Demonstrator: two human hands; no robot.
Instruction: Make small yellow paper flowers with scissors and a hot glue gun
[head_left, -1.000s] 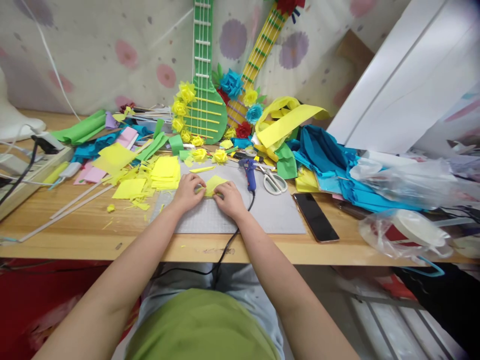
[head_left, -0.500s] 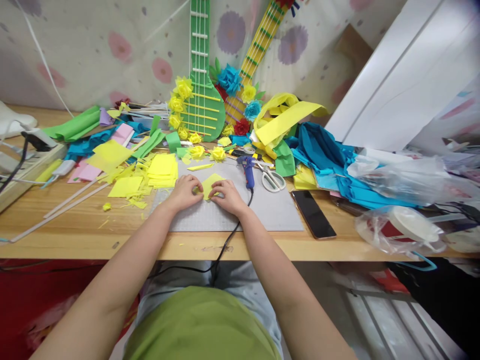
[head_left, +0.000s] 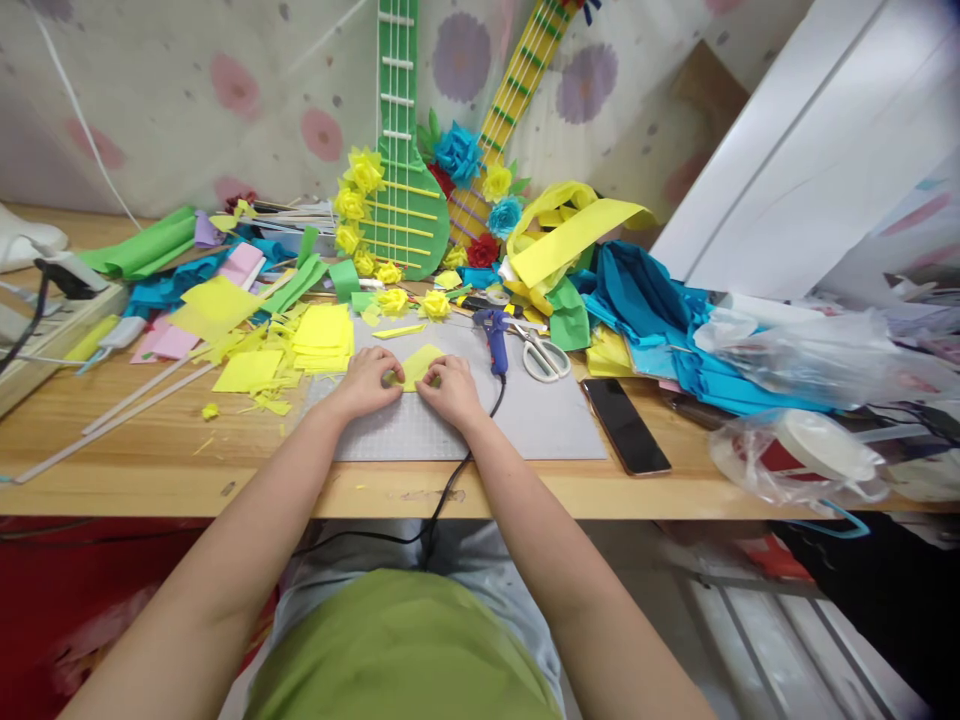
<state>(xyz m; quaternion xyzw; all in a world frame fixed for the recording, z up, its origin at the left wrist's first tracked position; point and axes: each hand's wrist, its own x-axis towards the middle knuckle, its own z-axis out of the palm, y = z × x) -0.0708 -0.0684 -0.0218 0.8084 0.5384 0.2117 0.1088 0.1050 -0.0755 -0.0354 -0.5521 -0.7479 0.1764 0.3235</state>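
Note:
Between my hands is a small piece of yellow crepe paper (head_left: 420, 366), its pointed end facing away from me. My left hand (head_left: 369, 382) pinches its left edge between thumb and fingers. On the other side my right hand (head_left: 451, 388) pinches the right edge the same way. Both hands rest low over the grey cutting mat (head_left: 540, 425). A blue glue gun (head_left: 495, 345) lies just beyond my right hand, with white-handled scissors (head_left: 545, 358) beside it. Two yellow paper flowers (head_left: 435, 304) sit at the mat's far edge.
Left of the mat lie a stack of yellow paper squares (head_left: 322, 338), scraps and white sticks (head_left: 120, 420). A phone (head_left: 626, 425) and a bagged cup (head_left: 806, 455) are to the right. Behind stands a green paper instrument (head_left: 409, 225); the glue gun's black cord (head_left: 450, 490) hangs over the table edge.
The yellow paper's lower edge now looks straighter and the piece a little shorter between my fingers. Both hands stay in nearly the same place, and the view has shifted slightly.

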